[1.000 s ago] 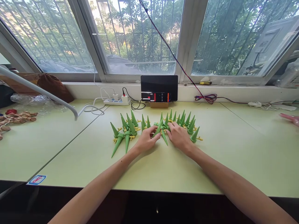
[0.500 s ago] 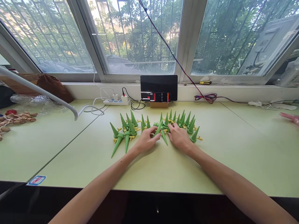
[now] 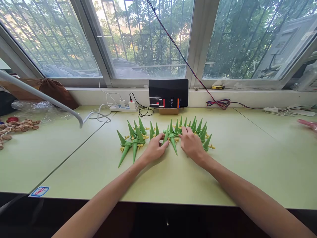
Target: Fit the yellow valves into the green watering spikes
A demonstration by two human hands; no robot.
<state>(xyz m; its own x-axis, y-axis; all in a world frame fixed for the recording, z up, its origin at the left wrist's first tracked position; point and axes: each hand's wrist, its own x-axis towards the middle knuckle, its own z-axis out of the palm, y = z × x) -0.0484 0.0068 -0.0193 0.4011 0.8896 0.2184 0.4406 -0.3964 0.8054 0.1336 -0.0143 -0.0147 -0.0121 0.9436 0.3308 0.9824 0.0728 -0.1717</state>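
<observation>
Many green cone-shaped watering spikes with small yellow valves are grouped on the table before me. My left hand (image 3: pixel 156 147) is closed around one upright green watering spike (image 3: pixel 166 135), thumb and fingers at its base. My right hand (image 3: pixel 192 144) pinches a green watering spike (image 3: pixel 179 131) whose round open end shows at the fingertips; the rest of it is hidden. Between the hands, another spike (image 3: pixel 173 145) lies with its tip toward me. To the left, two spikes (image 3: pixel 125 154) also point toward me, in front of several standing ones (image 3: pixel 140 135).
A phone (image 3: pixel 170 103) leans against a black tablet (image 3: pixel 168 86) at the back of the table (image 3: pixel 173 185). A power strip (image 3: pixel 123 107) with cables sits left of them. A white lamp arm (image 3: pixel 49 94) crosses the left side, near wooden pieces (image 3: pixel 19 127).
My right hand has shifted slightly, its fingers lifting a little, and a spike's round open end now shows at them. The left hand's spike stands slightly more upright.
</observation>
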